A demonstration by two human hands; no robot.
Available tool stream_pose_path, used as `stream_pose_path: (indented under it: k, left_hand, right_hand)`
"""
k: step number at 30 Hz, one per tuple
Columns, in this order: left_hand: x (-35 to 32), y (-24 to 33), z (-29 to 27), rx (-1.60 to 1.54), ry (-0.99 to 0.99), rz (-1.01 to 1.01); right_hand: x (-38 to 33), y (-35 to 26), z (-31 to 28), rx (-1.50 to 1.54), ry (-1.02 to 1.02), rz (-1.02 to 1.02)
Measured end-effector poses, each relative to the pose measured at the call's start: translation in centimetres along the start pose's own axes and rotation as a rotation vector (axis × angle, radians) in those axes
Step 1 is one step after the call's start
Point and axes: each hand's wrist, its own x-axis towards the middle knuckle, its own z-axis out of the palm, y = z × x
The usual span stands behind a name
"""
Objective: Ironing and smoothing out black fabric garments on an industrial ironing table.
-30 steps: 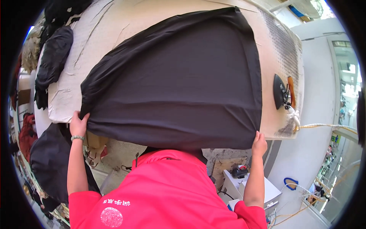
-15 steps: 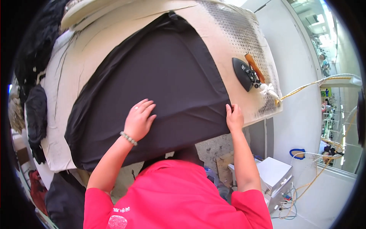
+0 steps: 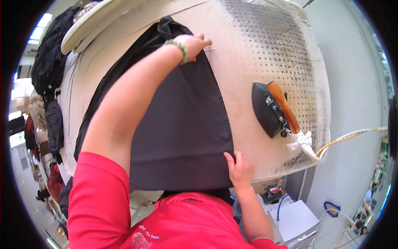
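A large black cloth piece (image 3: 182, 137), perhaps part of a garment, lies spread over the padded ironing table (image 3: 240, 54), narrowing toward its bunched far end. My left hand (image 3: 191, 45), with a beaded bracelet at the wrist, is at the cloth's right edge near that far end. Its fingers reach past the edge, apart, with the thumb lower down. Beside the near right corner of the cloth is my right hand (image 3: 240, 169), thumb and forefinger spread, the thumb at the edge. My left forearm covers part of the cloth.
An iron (image 3: 267, 110) with a wooden handle rests on the table to the right, its hose (image 3: 352, 133) running off right. A padded board (image 3: 89, 23) extends at the far left. Dark garments (image 3: 52, 54) hang on the left. A white box (image 3: 296, 220) stands below the table.
My left hand has moved from the middle of the cloth to its far right edge. My right hand is lower in view, its thumb and forefinger more spread. The view has shifted.
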Motion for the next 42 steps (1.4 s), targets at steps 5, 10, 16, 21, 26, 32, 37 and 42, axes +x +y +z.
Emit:
stream_pose_path:
  k: [5,10,16,21,26,32,37,42]
  left_hand:
    - [3.4,-0.1,-1.9,0.073,-0.212,0.042]
    - [3.0,-1.1,-2.4,0.041,-0.005,0.075]
    - [2.5,0.7,1.8,-0.036,0.258,-0.146]
    - [-5.2,7.7,6.2,-0.215,0.640,-0.121]
    - [-8.6,12.7,8.1,-0.200,0.280,-0.296]
    - [-4.2,10.7,5.9,-0.261,0.650,-0.366]
    - [-17.0,23.4,6.5,-0.410,0.449,0.014]
    - [-20.1,30.7,9.0,-0.424,0.177,0.122]
  right_hand:
    - [1.1,0.7,-1.6,0.095,-0.127,-0.070]
    - [1.6,2.0,-1.8,0.206,-0.142,-0.120]
    - [2.5,2.2,-2.3,0.017,-0.245,-0.134]
    - [6.4,3.8,-8.0,0.108,-0.169,-0.194]
    - [13.9,4.3,-12.4,-0.108,0.181,-0.225]
    - [19.2,1.4,-11.1,-0.298,-0.113,-0.006]
    - [21.8,1.6,-11.1,-0.069,-0.473,0.119]
    - [23.4,-5.9,-6.8,-0.185,-0.501,-0.527]
